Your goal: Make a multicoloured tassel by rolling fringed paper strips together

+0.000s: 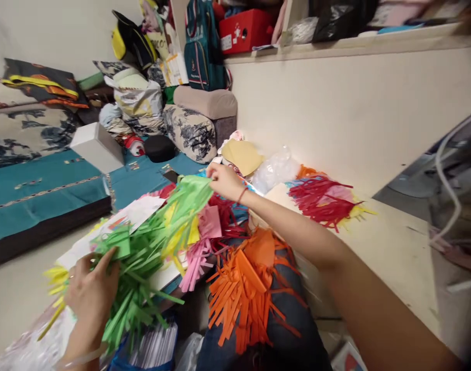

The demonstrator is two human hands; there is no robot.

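Observation:
My left hand (pixel 90 288) has its thumb and fingers closed on one end of a green fringed paper strip (pixel 143 257). My right hand (pixel 226 181) pinches the far upper end of the green fringe, where the paper looks lighter and is raised. Cut strands hang down between both hands. Yellow fringe (pixel 185 234) and pink fringed paper (pixel 209 222) lie just under the raised end, with dark red fringe behind them. Orange fringed paper (pixel 245 288) rests across my lap. A white sheet (pixel 143 210) lies partly covered beneath the green strands.
On the pale board (pixel 393 252) at right lies a pile of red fringe (pixel 320 198) with pink and yellow. A clear plastic bag (pixel 276 167) sits by the wall. A white box (pixel 98 147) stands on the teal sofa (pixel 38 185). A blue container (pixel 156 350) of papers is below.

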